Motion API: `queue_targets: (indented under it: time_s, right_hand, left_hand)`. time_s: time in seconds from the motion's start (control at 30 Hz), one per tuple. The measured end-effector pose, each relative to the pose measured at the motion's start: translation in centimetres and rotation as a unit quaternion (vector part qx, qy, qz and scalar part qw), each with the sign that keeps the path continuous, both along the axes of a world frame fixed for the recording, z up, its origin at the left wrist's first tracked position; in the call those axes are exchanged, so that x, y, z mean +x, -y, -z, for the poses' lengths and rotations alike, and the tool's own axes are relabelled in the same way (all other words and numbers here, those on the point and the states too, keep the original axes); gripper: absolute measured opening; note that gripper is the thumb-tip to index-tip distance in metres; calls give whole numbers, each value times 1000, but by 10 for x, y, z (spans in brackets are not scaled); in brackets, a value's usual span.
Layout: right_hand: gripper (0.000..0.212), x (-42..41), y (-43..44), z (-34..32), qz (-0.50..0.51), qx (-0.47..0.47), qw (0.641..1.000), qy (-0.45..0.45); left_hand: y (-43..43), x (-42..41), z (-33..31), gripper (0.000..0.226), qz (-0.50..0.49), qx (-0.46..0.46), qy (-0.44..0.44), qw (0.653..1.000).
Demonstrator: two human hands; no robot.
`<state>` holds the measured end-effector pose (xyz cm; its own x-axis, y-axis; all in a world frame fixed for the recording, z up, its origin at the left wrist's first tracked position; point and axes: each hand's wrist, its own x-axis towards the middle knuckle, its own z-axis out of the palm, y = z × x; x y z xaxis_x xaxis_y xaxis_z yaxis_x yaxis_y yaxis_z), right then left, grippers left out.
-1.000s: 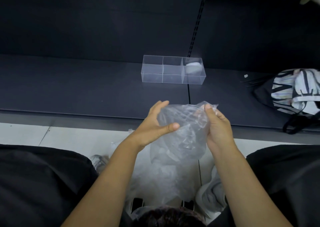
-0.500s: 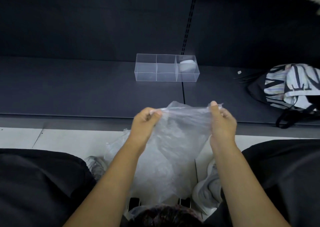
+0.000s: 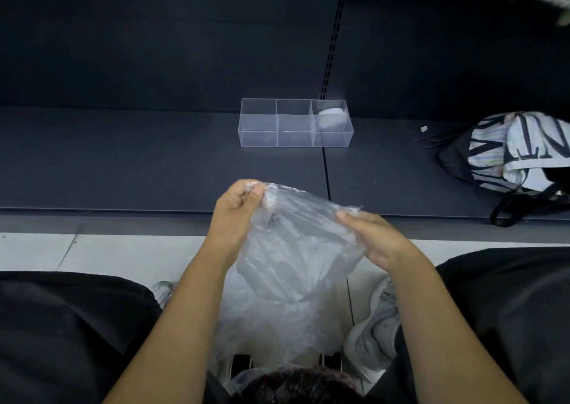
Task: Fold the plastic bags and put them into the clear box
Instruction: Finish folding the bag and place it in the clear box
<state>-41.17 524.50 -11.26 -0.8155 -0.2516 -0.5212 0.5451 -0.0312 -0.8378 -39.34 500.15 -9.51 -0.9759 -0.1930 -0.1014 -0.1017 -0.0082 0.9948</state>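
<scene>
L hand (image 3: 237, 209), R hand (image 3: 376, 237): fingers (image 3: 348, 218) pinch top edge of crumpled clear plastic bag (image 3: 296, 249), nearside of clear compartmented box (image 3: 296, 123). Pull taut, match corners b4 folding.

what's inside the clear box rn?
The clear box has three compartments. The right one holds a whitish folded bundle, apparently plastic. The left and middle ones look empty. The walls are transparent, so nothing is covered, but the bundle's bag count can't be told.

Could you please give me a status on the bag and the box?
Left grip pinches bag at top corner, right grip holds opposite edge. Bag unfolded, in the air. Box on shelf, one wad in right compartment. Nothing blocking.
</scene>
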Motion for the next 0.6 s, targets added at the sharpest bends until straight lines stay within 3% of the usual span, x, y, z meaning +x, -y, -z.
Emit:
queue_targets:
  time_s: [0.1, 0.2, 0.27, 0.33, 0.4, 0.47, 0.53, 0.6]
  right_hand:
    - [67, 0, 5, 1, 69, 14, 997, -44]
    - [42, -3, 12, -5, 107, 11, 989, -102]
    - [22, -3, 15, -6, 138, 24, 982, -123]
    - [20, -1, 18, -7, 146, 39, 978, -142]
    - [21, 1, 24, -11, 119, 54, 978, -165]
    - [22, 4, 33, -16, 75, 56, 977, -191]
    - [25, 7, 43, -20, 35, 53, 974, -217]
    - [28, 11, 48, -22, 9, 52, 972, -229]
  left_hand:
    - [9, -1, 7, 15, -65, 1, 25, 998]
    - [16, -3, 17, 14, -103, -22, 73, 992]
    - [19, -4, 23, 12, -115, -83, 124, 982]
    - [20, -4, 24, 19, -111, -172, 139, 969]
    - [15, -5, 17, 38, -60, -241, 80, 965]
    - [-1, -5, 2, 45, 39, -230, 19, 972]
    - [-20, -3, -9, 41, 133, -187, -2, 973]
    - [-28, -1, -12, 25, 163, -125, 0, 979]
